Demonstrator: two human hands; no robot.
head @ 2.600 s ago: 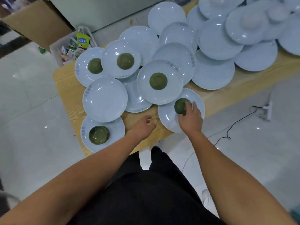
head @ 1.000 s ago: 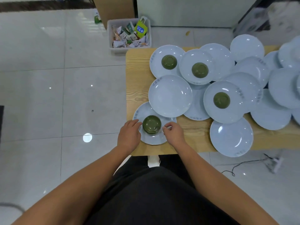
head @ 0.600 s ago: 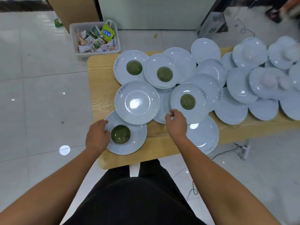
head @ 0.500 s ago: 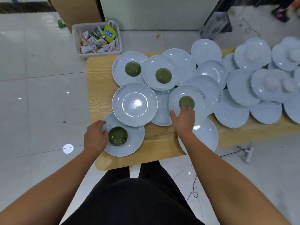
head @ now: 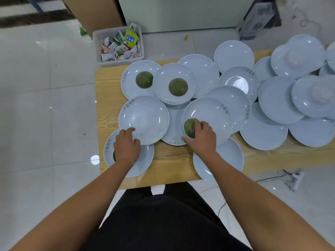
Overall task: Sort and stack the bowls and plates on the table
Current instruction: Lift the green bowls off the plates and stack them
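Green bowl (head: 188, 127) on pale plate (head: 213, 113), mid-front of table (head: 172, 160), gripped by R hand (head: 203, 140): fingers curled over it, thumb out to the left. L hand (head: 126, 147) lies over 2nd green bowl (head: 114, 156) on front-left corner plate (head: 145, 163), fingertips at rim of empty plate (head: 145, 115) just behind; gripping or not, can't tell. 3rd bowl (head: 144, 79) and 4th bowl (head: 178, 87) inverted on plates nr back-left corner. Bin of wrappers (head: 118, 46) on floor behind table.
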